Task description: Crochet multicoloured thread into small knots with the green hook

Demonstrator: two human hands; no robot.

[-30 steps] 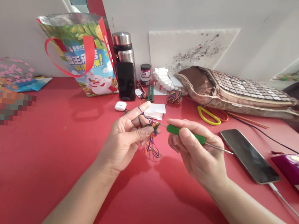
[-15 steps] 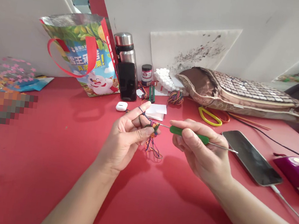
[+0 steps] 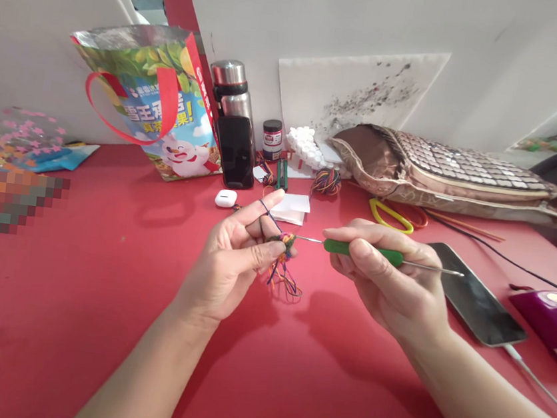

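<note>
My left hand (image 3: 235,261) pinches a small multicoloured crochet piece (image 3: 285,240) between thumb and middle finger, and the yarn runs over my raised forefinger. Loose thread ends (image 3: 284,282) dangle below it. My right hand (image 3: 390,285) is closed on a crochet hook with a green handle (image 3: 364,251). The hook's metal tip points left into the crochet piece. Both hands hover over the red table (image 3: 100,269).
A phone (image 3: 474,295) on a cable lies right of my right hand, beside a purple device (image 3: 552,317). At the back stand a printed gift bag (image 3: 149,104), a steel flask (image 3: 231,96), a dark phone (image 3: 235,150), a yarn ball (image 3: 326,181), yellow scissors (image 3: 391,216) and a brown pouch (image 3: 444,171). A white earbud case (image 3: 225,197) sits nearby.
My right hand has drawn the hook a little to the right, away from the crochet piece, showing more of its metal shaft. My left hand has kept its place.
</note>
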